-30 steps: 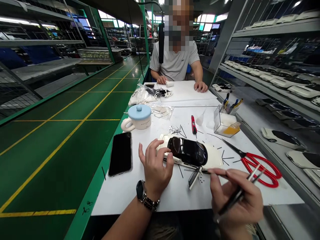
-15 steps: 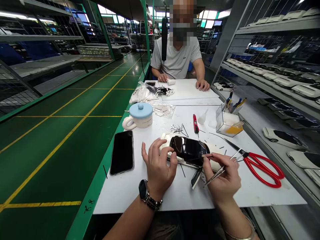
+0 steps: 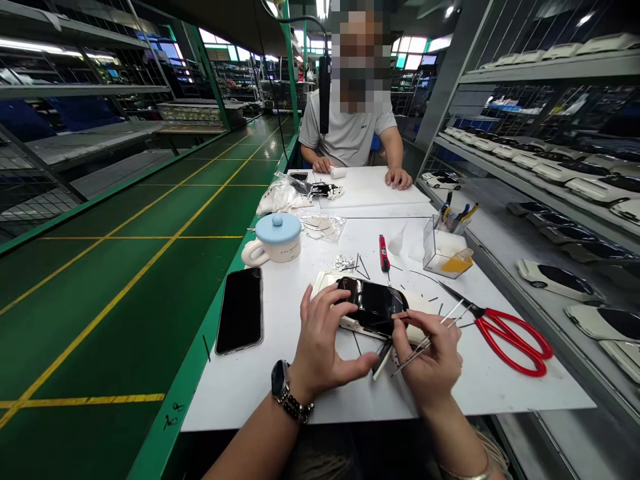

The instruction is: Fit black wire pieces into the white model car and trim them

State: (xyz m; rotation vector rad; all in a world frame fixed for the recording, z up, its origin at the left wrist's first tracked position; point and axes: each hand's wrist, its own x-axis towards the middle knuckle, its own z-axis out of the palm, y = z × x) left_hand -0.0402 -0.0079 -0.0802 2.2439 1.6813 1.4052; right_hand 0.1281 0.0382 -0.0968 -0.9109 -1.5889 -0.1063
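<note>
A white model car (image 3: 327, 280) with a glossy black roof (image 3: 373, 303) lies on the white table, with a door standing out (image 3: 383, 359) on the near side. My left hand (image 3: 327, 337) is open, its fingers spread over the left end of the car and its thumb stretched toward the door. My right hand (image 3: 433, 363) is closed at the car's right end. Steel tweezers (image 3: 420, 350) lie through its fingers. Thumb and forefinger pinch a thin dark strip (image 3: 404, 316) against the edge of the roof; its far end is hidden.
Red-handled scissors (image 3: 520, 340) lie right of the car, a phone (image 3: 240, 310) at left. Behind are a lidded mug (image 3: 279, 240), a red utility knife (image 3: 383, 253) and a clear tool box (image 3: 447, 250). A person (image 3: 350, 127) sits opposite. Shelves of model cars (image 3: 555, 283) line the right.
My left hand has moved onto the car, its thumb swinging away from the fingers toward the door. My right hand keeps its pinch at the roof edge. The whole view has shifted slightly.
</note>
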